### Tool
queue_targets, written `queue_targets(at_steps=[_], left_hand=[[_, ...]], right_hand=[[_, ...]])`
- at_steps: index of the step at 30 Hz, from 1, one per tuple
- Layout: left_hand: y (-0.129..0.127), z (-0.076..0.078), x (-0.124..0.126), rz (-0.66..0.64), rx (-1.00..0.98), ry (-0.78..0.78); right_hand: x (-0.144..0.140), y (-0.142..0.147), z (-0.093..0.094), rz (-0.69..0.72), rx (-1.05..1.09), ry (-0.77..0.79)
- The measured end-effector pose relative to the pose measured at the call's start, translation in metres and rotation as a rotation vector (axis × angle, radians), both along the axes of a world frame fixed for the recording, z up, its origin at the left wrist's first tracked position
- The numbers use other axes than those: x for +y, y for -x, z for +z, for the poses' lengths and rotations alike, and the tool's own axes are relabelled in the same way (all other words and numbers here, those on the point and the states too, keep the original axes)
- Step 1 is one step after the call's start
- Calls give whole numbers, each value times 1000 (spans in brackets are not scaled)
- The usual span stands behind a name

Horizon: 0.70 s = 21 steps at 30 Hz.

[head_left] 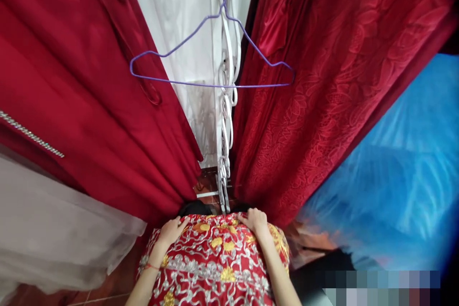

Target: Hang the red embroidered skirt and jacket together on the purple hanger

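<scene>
Both hands, left (172, 230) and right (255, 220), press flat and unclenched on a stiff red garment embroidered in gold and silver (215, 263), beneath a thin purple wire hanger (212, 60).

Looks like a dress shop/tailor's: hung red gowns (333, 86), white tulle (53, 229), empty wire hanger (211, 57), blue fabric (401, 177).

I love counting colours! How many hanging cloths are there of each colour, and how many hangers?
Red hanging cloths: 2, one left, one right
White cloth: 1
Pale grey sheer cloth: 1
Blue cloth: 1
Purple wire hanger: 1
Red embroidered cloth under both hands: 1
Total: 7
</scene>
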State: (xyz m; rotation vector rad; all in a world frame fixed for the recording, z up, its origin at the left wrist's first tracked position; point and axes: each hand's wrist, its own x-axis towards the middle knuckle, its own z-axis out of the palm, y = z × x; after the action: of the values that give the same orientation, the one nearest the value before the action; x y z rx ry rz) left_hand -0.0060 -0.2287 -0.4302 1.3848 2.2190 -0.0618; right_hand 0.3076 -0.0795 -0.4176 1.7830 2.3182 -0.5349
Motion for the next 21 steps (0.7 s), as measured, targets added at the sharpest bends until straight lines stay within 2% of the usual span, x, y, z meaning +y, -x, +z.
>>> queue_targets(at_steps=[5,10,14,21], left_hand=[[-27,-12,19,57,19,-60],[-52,1,37,16,82,-88],[-50,4,32,0,51,-74],[-30,-6,26,0,-32,-116]], right_hand=[[16,-30,-5,33,-22,2],[17,-60,-7,-4,-10,23],[4,-53,-9,-39,26,0],[1,-41,-5,-59,83,-49]])
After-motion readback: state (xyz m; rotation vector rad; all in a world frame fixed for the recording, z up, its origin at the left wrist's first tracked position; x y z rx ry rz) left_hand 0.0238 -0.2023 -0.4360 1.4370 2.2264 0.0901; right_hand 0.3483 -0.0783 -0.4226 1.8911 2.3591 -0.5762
